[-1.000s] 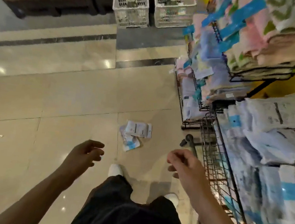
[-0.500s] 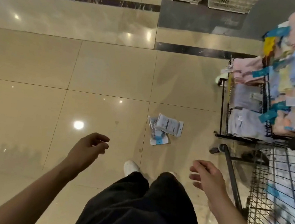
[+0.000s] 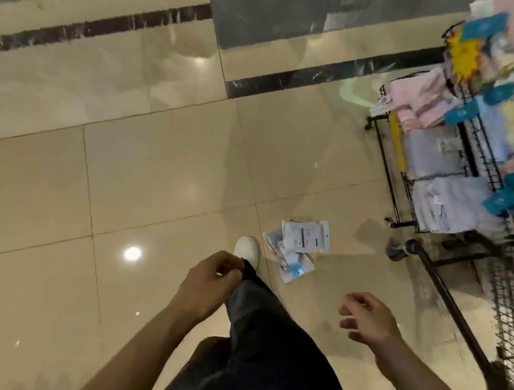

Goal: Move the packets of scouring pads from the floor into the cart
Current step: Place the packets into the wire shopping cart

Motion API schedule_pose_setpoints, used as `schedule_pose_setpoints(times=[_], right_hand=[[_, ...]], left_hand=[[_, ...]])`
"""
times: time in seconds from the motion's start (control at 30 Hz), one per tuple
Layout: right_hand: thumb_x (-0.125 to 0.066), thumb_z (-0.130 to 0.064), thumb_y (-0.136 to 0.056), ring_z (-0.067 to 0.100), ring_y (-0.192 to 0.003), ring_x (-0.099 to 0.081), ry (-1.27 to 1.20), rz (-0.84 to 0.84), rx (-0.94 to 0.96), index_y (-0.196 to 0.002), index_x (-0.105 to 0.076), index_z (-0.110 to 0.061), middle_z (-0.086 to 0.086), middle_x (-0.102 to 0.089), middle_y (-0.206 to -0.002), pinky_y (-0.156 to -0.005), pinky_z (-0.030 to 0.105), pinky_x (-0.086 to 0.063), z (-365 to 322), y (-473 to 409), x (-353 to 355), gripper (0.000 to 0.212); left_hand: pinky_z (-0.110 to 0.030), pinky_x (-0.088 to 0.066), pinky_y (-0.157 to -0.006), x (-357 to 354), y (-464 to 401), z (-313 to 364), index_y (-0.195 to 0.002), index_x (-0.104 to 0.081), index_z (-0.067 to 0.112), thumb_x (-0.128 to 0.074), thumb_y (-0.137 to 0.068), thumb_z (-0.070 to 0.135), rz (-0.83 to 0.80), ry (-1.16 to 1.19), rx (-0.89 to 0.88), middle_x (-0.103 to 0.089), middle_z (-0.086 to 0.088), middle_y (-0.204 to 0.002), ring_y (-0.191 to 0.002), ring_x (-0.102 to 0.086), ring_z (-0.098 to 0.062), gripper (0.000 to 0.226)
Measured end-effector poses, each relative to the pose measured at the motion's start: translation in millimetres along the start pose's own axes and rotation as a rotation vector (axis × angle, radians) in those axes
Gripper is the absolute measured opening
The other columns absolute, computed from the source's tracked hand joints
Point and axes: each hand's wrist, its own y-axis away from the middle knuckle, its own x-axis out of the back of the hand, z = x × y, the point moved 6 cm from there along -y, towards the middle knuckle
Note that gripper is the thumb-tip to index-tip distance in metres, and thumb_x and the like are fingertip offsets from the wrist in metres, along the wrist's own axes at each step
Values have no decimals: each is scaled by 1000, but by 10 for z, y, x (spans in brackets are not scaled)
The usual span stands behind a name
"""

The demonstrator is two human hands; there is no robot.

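glossy beige floor tiles [image 3: 160,183] carry the packets of scouring pads [image 3: 299,247], a small loose heap of two or three clear-and-white sleeves with blue print, lying partly over one another just ahead of the white shoe [image 3: 247,250]. they sit in the open, well clear of shelving, which reads as dropped stock rather than a display. the cart [image 3: 449,302] stands to the right, its dark handle bar and wire basket near the heap, so the carry looks short.

left hand [image 3: 209,286] hangs beside the dark trouser leg [image 3: 257,340]; its fingers curl near the cloth, but i cannot tell whether they pinch it or merely brush it. right hand [image 3: 366,321] hovers above bare floor between heap and cart, fingers loosely bent, holding nothing. neither touches a packet; judging by this, the pickup is not yet begun and a bend down is needed.

much is unclear: the exact packet count is hidden by overlap, the cart's basket is cut by the frame edge so its contents barely show, the towel rack [image 3: 430,170] behind is blurred, and the other foot is out of sight under the leg.
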Motion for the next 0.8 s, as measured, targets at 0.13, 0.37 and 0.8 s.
schedule_pose_setpoints(times=[0.13,0.37,0.8], right_hand=[[-65,-26,-102,22,-72,-69,-6,-42,-12,-99,-71,-18,10,-78,-96,-68,35,-50,-695,-14,-469,10],[-67,-44,-92,10,-74,-73,-213,-133,-14,-97,-70,-30,-7,-77,-92,-76,30,-52,-1578,-406,-1402,15],[-70,-44,-91,12,-74,-75,-801,182,-401,-91,-73,-31,-8,-78,-88,-82,40,-61,-559,-2522,-2843,13]], left_hand=[[-38,-58,-90,792,-494,106,-108,-68,39,-61,-101,26,-18,-65,80,-73,10,-103,-95,-70,-10,16],[-49,-57,-91,1859,-1854,601,-106,-72,34,-66,-84,40,-47,-311,100,-78,6,-101,-95,-74,-20,24],[-53,-55,-99,343,-5101,494,-102,-72,45,-66,-68,56,-448,-821,-99,-80,9,-96,-100,-74,-20,36]])
